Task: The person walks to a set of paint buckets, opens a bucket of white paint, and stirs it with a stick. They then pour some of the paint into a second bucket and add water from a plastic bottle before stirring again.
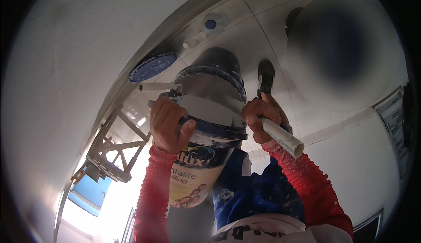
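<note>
A cream paint bucket (193, 177) with a dark rim and printed label stands in front of my body. My left hand (169, 124) is closed around its rim on the left side. Beyond that rim is a black bucket (219, 58) with pale paint smears round its edge; the two overlap, and I cannot tell whether they touch. Just past my left hand a paint roller (158, 86) lies across the black bucket's edge. Closed by the right side of the rim, my right hand (263, 118) grips a white plastic pipe (283, 137), its open end toward me. The pipe's far end is hidden.
A paint-smeared blue lid (153, 67) leans near the left wall, with clear plastic bottles (215, 23) beyond it. A wooden trestle (118, 146) stands at left. My dark shoe (265, 76) rests on the tiled floor. A large blurred pale shape (346, 45) covers the upper right.
</note>
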Tool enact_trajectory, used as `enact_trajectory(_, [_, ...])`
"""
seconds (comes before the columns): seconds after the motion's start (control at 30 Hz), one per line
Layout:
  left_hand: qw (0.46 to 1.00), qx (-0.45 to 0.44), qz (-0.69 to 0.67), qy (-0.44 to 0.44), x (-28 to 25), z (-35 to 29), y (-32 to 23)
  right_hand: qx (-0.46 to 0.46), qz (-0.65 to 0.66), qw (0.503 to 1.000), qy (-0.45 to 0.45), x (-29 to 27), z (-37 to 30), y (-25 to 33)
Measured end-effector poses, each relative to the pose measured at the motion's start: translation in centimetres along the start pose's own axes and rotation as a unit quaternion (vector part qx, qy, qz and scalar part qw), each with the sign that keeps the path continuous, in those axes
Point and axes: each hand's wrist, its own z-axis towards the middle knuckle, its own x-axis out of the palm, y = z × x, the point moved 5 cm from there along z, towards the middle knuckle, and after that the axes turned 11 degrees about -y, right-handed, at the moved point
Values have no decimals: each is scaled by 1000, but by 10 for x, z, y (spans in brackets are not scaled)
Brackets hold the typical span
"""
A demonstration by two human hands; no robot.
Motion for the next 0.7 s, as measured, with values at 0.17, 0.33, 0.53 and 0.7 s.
enact_trajectory(0.17, [995, 32, -23, -89, -10, -27, -3, 4, 35, 999, -13, 3, -5, -11])
enact_trajectory(0.33, [997, -8, -16, -70, -8, -33, -6, 51, -39, 998, -19, 5, -6, -24])
enact_trajectory(0.53, [999, -16, -1, -50, -14, -37, -12, -71, -196, 978, 7, 2, -20, -53])
enact_trajectory(0.7, [997, -61, -9, -44, -29, -55, -16, 22, -260, 964, 44, -13, -39, -72])
